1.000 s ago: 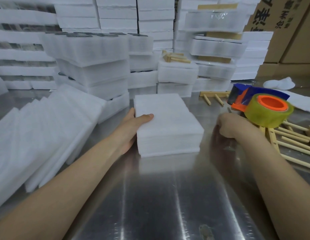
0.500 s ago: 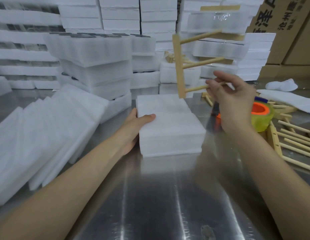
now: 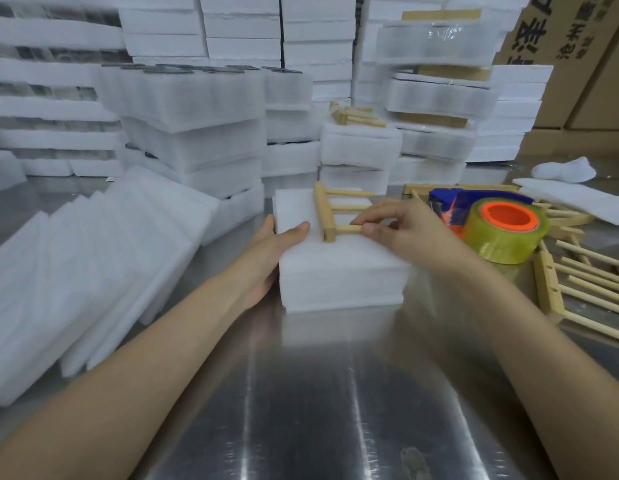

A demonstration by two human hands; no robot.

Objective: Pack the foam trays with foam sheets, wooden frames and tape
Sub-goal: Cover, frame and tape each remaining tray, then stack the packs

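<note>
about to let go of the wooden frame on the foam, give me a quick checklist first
1. Foam stack steadied: left hand grips its left edge, thumb on top. Ok.
2. Wooden frame down on the stack: its bar looks seated on the top sheet. Ok.
3. Frame inside the stack's edges: the rod ends are hidden behind the right hand. Cannot tell.
4. Grip on the frame: right hand pinches the nearest rod. Ok.
5. Tape dispenser at hand: it sits on the table just right of the stack. Ok.
</note>
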